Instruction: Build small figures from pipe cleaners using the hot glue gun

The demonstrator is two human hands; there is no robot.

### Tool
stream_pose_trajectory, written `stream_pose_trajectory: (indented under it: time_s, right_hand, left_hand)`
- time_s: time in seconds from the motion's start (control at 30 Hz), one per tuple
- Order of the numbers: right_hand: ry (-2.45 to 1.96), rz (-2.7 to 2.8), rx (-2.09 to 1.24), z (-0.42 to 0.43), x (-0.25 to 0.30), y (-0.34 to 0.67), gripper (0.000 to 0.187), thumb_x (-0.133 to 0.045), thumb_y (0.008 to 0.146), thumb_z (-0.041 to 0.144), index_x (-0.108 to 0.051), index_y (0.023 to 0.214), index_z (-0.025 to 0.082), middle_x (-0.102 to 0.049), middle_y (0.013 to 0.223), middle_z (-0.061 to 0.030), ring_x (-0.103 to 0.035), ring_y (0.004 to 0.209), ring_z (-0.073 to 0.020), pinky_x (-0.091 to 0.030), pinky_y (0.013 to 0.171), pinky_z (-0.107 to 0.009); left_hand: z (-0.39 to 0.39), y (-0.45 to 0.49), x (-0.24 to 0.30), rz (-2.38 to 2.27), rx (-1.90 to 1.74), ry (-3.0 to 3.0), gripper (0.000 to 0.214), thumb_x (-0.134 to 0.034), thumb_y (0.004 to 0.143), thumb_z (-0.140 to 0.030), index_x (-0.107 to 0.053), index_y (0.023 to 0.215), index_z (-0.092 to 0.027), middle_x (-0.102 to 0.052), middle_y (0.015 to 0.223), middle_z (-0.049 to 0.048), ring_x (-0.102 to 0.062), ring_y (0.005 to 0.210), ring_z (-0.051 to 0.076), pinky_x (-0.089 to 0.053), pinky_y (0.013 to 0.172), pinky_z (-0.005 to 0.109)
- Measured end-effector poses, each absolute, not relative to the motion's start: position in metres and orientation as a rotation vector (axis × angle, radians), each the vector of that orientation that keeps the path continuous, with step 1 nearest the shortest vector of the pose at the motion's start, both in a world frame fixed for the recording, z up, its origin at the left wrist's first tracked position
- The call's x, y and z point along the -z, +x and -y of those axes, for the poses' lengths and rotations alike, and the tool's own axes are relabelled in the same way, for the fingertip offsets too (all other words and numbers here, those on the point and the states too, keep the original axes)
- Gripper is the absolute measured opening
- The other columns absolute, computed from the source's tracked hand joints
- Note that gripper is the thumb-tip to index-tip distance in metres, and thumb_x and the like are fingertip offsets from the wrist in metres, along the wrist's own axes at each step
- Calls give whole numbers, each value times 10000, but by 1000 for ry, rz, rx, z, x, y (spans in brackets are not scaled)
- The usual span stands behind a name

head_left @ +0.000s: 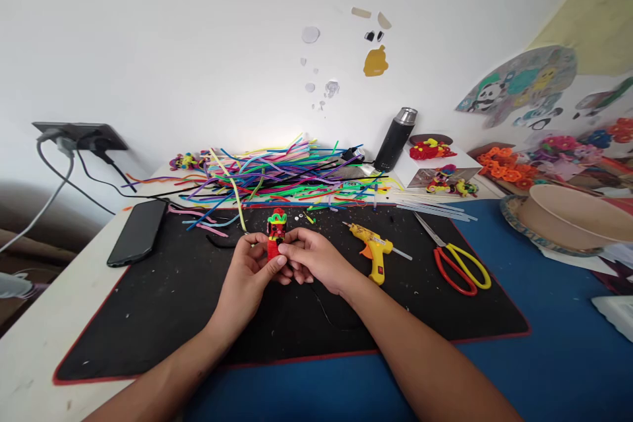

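Between my two hands stands a small pipe-cleaner figure (275, 235), upright, with a red body, a dark face area and a green and red top. The fingers of my left hand (258, 260) are closed on its lower left side. My right hand (307, 255) pinches it from the right, thumb across the red front. A thin black strand (324, 310) trails below my right hand on the black mat (173, 316). Just beyond the figure lie small white and yellow bits (299, 217).
A yellow glue gun (376, 254) and red-and-yellow scissors (457, 264) lie right on the mat. Left is a phone (137, 234). Behind are heaped pipe cleaners (271, 175), a black thermos (395, 140) and glue sticks (438, 210). A bowl (578, 211) stands far right.
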State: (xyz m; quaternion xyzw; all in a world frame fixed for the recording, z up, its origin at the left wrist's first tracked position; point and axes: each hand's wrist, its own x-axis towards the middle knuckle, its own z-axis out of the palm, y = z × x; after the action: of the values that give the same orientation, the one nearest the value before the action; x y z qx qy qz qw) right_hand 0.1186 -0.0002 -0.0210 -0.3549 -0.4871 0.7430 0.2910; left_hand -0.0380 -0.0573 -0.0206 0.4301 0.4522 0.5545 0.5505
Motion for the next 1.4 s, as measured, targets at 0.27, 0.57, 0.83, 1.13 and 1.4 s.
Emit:
stream_pose_trajectory:
  time_s: [0.27,0.57,0.83,1.13,1.4]
  right_hand:
    - [-938,1301,-1980,0,21,119,364,-788,839,469,-577,977,206,-536,518,110,-500,381,-80,-302,340,-178]
    - [-919,1270,-2023,-1,22,120,409,-744,876,568,-582,963,202,-540,567,93,-524,403,-76,-289,355,-185]
    - [-955,1271,-2009,0,20,119,413,-762,862,565,-581,956,205,-526,555,100,-505,410,-74,-301,368,-186]
    - [-956,1272,-2009,0,19,120,385,-761,867,537,-576,944,207,-531,534,99,-505,408,-82,-310,369,-187]
    - [-951,1277,-2009,0,19,119,398,-766,854,545,-572,945,210,-537,526,99,-489,397,-81,-315,375,-191]
  left_hand:
    - [57,-37,20,-1078,-1319,1012,488,-839,837,-364,-418,1051,-240,-745,823,-25,-767,631,197,-631,573,296]
    - [57,-38,21,-1074,-1309,1013,465,-820,861,-345,-418,1067,-234,-752,842,-10,-772,662,197,-625,592,284]
    - [58,-38,20,-1078,-1301,1033,476,-825,852,-353,-409,1054,-240,-749,834,-11,-763,645,194,-625,585,291]
    - [59,-37,19,-1093,-1305,1041,487,-829,844,-349,-399,1048,-246,-744,832,-20,-753,626,185,-624,581,294]
    - [61,-35,17,-1100,-1318,1052,480,-833,838,-340,-407,1040,-248,-730,811,-31,-748,622,182,-624,582,292]
